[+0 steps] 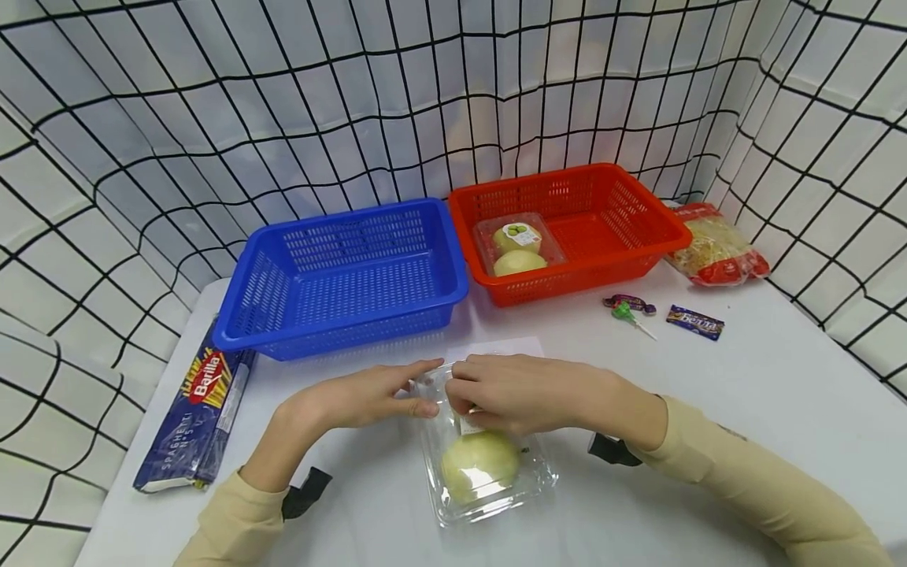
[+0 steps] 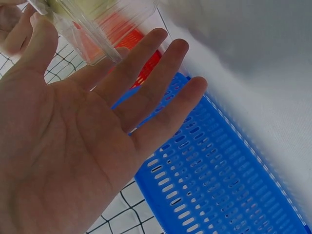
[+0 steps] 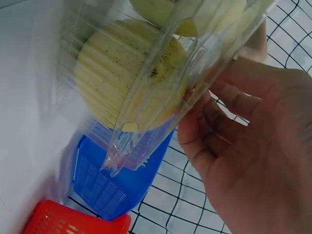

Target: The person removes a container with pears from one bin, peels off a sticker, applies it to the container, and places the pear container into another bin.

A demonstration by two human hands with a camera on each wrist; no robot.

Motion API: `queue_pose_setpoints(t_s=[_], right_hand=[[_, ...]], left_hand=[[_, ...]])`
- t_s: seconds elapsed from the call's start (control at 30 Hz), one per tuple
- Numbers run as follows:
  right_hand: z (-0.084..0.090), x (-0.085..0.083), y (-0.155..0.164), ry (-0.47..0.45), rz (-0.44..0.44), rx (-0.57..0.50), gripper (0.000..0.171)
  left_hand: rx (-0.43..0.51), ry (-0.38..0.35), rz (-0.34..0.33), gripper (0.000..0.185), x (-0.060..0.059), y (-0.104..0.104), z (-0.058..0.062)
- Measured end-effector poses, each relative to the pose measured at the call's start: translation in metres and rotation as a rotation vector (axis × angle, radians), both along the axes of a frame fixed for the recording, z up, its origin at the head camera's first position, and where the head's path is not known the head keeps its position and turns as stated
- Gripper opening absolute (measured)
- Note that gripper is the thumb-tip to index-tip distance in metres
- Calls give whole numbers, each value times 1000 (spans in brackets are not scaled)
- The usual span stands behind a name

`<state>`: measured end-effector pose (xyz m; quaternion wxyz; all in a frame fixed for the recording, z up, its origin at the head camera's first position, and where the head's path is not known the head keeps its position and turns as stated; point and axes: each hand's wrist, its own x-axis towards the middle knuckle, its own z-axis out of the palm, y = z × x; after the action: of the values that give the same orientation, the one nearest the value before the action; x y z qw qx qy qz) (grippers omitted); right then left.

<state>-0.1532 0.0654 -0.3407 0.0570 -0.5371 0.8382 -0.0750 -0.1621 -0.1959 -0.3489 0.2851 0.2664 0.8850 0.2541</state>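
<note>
A clear plastic fruit box [image 1: 489, 510] lies on the table, holding large pale yellow-green fruit [image 1: 480, 466]. Over its far half is my right hand [image 1: 524, 394], fingers curled with the tips at the lid, partly covering a white label. In the right wrist view, the thumb and bent fingers [image 3: 197, 141] pinch at the lid's edge beside a speckled fruit [image 3: 129, 73]. My left hand [image 1: 368, 398] is at the box's far left corner, thumb and index finger extended along it. Its fingers look straight and spread in the left wrist view, the thumb by the box edge.
Behind stand a blue basket [image 1: 340, 324] and a red basket [image 1: 588, 266]; another fruit box [image 1: 520, 242] sits in the red one. A Barilla spaghetti pack [image 1: 191, 413] is at left. Wrapped sweets [image 1: 694, 322], a lollipop [image 1: 623, 312] and a pasta bag [image 1: 719, 244] lie right. Black wire mesh surrounds the table.
</note>
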Motion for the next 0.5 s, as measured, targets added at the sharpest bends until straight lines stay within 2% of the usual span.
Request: queue_pose_setpoints(t_s=[0.1,0.5], right_hand=[[1,1,1,-77,-30,24,14],[5,0,9,-124,-67,48,35]], left_hand=[[1,-2,1,80,0,0,-1],[1,11,-4,81,-1,1,1]])
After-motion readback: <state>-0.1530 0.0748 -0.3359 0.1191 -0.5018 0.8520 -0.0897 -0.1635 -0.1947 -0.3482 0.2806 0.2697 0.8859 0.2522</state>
